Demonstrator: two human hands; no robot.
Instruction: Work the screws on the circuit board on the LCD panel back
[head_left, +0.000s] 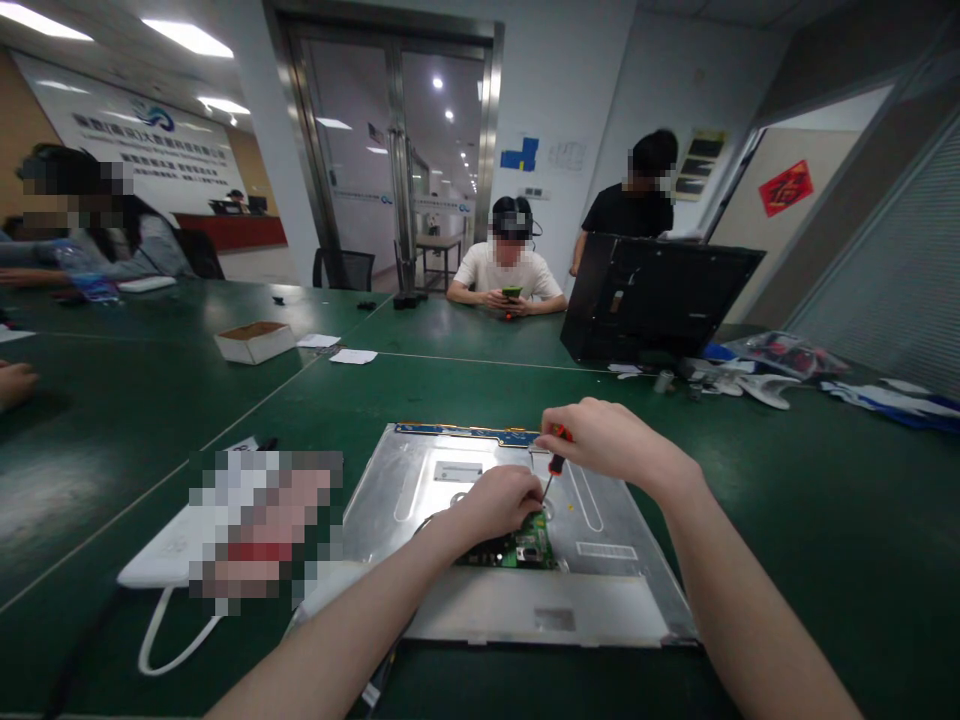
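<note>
A silver metal display panel point(600, 580) lies back-up on the green table in front of me. A small green circuit board point(525, 550) sits on its middle. My right hand point(611, 440) is closed around the red-and-black handle of a small screwdriver point(556, 462), held upright with its tip down near the board. My left hand point(499, 500) is closed, its fingers pinched round the screwdriver's shaft just above the board. A blue strip point(465, 432) runs along the panel's far edge.
A white device with a cord point(169, 560) lies left of the panel. A black monitor shell point(652, 295) stands at the far right beside plastic bags point(780, 352). An open cardboard box point(253, 341) and papers lie at left. Other people sit and stand around the table.
</note>
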